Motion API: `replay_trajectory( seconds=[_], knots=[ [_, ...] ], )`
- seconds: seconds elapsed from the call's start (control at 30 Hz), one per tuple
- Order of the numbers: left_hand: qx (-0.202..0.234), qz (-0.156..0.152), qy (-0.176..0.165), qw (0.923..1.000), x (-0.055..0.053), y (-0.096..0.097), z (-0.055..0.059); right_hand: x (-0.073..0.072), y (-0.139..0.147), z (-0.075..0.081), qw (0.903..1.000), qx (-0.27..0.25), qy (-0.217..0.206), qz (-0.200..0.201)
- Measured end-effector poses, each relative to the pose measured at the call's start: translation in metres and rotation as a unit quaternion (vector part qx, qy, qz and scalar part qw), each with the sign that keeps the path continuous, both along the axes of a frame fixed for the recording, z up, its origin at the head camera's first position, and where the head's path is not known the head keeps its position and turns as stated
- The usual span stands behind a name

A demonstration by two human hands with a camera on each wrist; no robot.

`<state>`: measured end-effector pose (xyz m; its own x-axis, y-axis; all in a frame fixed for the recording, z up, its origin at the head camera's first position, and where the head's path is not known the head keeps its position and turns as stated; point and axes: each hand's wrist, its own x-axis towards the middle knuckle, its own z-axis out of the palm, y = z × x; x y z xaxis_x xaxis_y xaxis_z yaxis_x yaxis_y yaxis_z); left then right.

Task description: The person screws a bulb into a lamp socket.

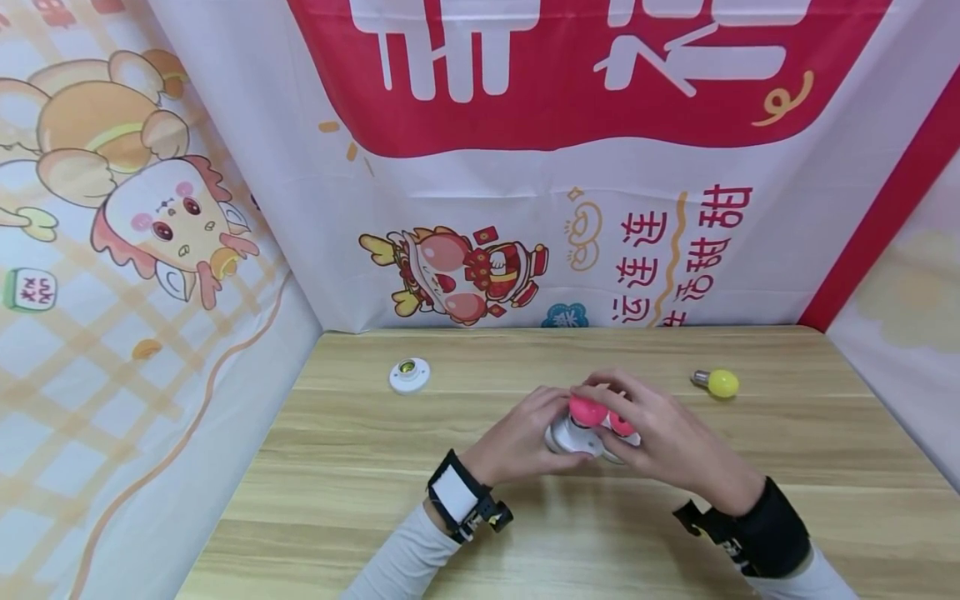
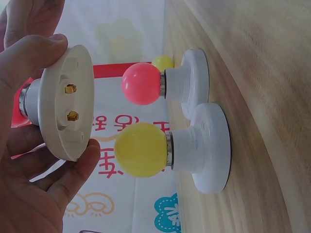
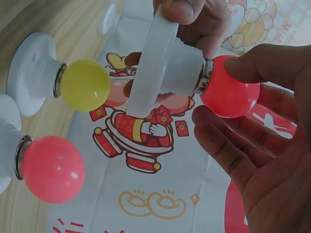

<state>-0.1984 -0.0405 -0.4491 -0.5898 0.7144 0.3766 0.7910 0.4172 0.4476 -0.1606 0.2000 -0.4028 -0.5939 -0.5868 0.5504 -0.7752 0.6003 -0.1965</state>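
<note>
Printed white cloth [image 1: 465, 187], with a big red panel, cartoon figures and red lettering, rises behind a wood-grain surface [image 1: 300, 508], and more patterned cloth hangs at the left. Near the middle, a person's left hand [image 1: 521, 437] and right hand [image 1: 663, 433] meet around a white lamp holder [image 3: 153, 68] with a red bulb [image 3: 231, 90] in it. The holder is lifted clear of the surface, its hollow underside facing down and showing two brass terminals [image 2: 71, 89]. The left hand's thumb and fingers pinch the rim of its round base; the right hand's thumb and fingers grip the bulb, where a band of metal cap shows between glass and holder.

Below, two white bases stand just beside each other on the surface. One bears an upright yellow bulb [image 2: 142, 149], the other an upright pinkish-red bulb [image 2: 141, 83]. Well apart, toward the back left, sits a bare lamp socket [image 1: 405, 385]; toward the back right, a loose yellow bulb [image 1: 723, 383] lies on its side. Black wristbands [image 1: 772, 529] carrying small devices circle both wrists, over pale sleeves [image 1: 397, 558].
</note>
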Motion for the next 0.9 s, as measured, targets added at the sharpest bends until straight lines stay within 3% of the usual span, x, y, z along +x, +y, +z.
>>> replay_trajectory(
  seconds=[0.47, 0.7, 0.9],
  knots=[
    [0.006, -0.015, 0.000, 0.9999, 0.0009, 0.0016, -0.0004, -0.0018, 0.0003, -0.0009, 0.9998, -0.005, 0.017, 0.012],
    [-0.008, -0.017, 0.019, 0.9997, 0.0010, 0.0029, -0.0025, -0.0024, 0.0008, -0.0032, 0.9994, -0.002, 0.033, -0.011],
    [-0.007, -0.016, 0.009, 0.9998, 0.0007, 0.0035, -0.0022, -0.0042, 0.0006, -0.0043, 0.9995, -0.004, 0.026, -0.016]
  ],
)
